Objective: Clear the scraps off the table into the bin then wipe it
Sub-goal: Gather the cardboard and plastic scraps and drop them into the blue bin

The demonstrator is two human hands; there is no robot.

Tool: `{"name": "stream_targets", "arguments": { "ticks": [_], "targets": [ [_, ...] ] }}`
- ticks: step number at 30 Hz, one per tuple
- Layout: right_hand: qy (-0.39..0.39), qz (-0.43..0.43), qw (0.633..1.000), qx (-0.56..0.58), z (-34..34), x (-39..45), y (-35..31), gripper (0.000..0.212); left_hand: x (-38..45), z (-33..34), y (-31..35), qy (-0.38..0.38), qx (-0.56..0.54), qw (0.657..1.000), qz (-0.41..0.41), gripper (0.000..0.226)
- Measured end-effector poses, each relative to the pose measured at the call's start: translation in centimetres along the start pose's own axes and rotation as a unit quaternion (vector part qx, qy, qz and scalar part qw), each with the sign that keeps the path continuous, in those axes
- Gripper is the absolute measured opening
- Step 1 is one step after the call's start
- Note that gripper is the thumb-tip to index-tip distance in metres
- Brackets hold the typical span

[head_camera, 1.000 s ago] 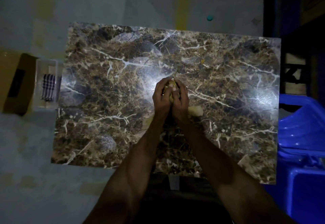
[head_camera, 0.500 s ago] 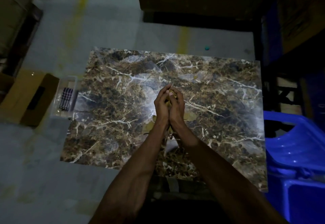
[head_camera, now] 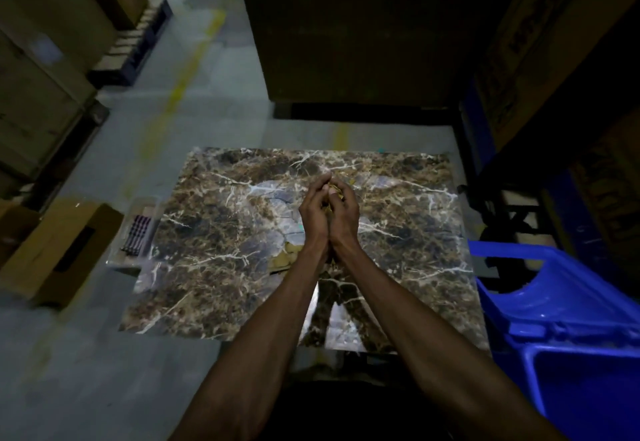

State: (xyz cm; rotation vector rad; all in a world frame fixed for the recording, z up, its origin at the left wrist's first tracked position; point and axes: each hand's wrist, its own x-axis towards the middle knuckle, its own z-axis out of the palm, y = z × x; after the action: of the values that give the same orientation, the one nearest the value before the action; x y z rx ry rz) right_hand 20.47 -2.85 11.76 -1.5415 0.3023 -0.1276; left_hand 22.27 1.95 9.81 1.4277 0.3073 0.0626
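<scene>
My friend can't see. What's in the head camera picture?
Two hands, the left hand and right hand, cup yellowish scraps together above a marble table. More scraps lie below the wrists, and a blue bin stands at the right.

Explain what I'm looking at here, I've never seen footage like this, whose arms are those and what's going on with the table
This comes from a camera worn on a person's head, looking down, so the two arms are the wearer's own. There is no machine. The left hand and right hand are cupped together above a marble-patterned table, holding yellowish scraps between them. More scraps lie on the table just left of the wrists. A blue bin stands at the right. On the left, a clear tray holds a checked cloth, beside a cardboard box. The room is dim.
</scene>
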Motion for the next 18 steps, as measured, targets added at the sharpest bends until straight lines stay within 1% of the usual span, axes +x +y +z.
{"name": "stream_targets", "arguments": {
  "ticks": [1,4,6,7,8,10,14,15,18],
  "targets": [
    [0.011,-0.004,1.0,0.0,-0.5,-0.5,-0.3,0.034,-0.1,0.4,-0.9,-0.01,-0.005,1.0,-0.003,0.031],
    [0.052,-0.014,0.999,-0.006,-2.7,-2.2,-0.1,0.04,-3.5,1.8,0.4,-0.047,0.011,0.999,-0.015,0.031],
    [0.069,0.001,0.997,-0.017,-4.5,-3.6,0.2,0.04,-6.1,2.6,1.0,-0.084,0.009,0.996,-0.003,0.032],
    [0.076,0.004,0.997,-0.02,-5.6,-4.6,-0.1,0.037,-7.4,3.2,0.7,-0.098,0.004,0.995,0.005,0.033],
    [0.09,0.005,0.996,-0.017,-6.7,-5.6,-0.2,0.033,-9.1,3.7,1.3,-0.119,0.003,0.993,-0.01,0.036],
    [0.14,-0.011,0.99,-0.013,-9.1,-7.3,-0.1,0.028,-11.0,5.0,0.2,-0.161,0.007,0.986,-0.031,0.041],
    [0.206,-0.026,0.978,0.002,-14.0,-11.0,0.0,0.025,-15.4,8.1,-2.0,-0.195,0.002,0.979,-0.056,0.031],
    [0.224,-0.025,0.974,0.004,-15.2,-11.7,0.1,0.024,-16.8,9.1,-2.2,-0.208,-0.004,0.977,-0.049,0.029],
    [0.269,-0.014,0.963,0.029,-19.8,-13.6,1.0,0.032,-21.1,11.7,-2.1,-0.241,-0.023,0.969,-0.053,0.031]
  ]
}}
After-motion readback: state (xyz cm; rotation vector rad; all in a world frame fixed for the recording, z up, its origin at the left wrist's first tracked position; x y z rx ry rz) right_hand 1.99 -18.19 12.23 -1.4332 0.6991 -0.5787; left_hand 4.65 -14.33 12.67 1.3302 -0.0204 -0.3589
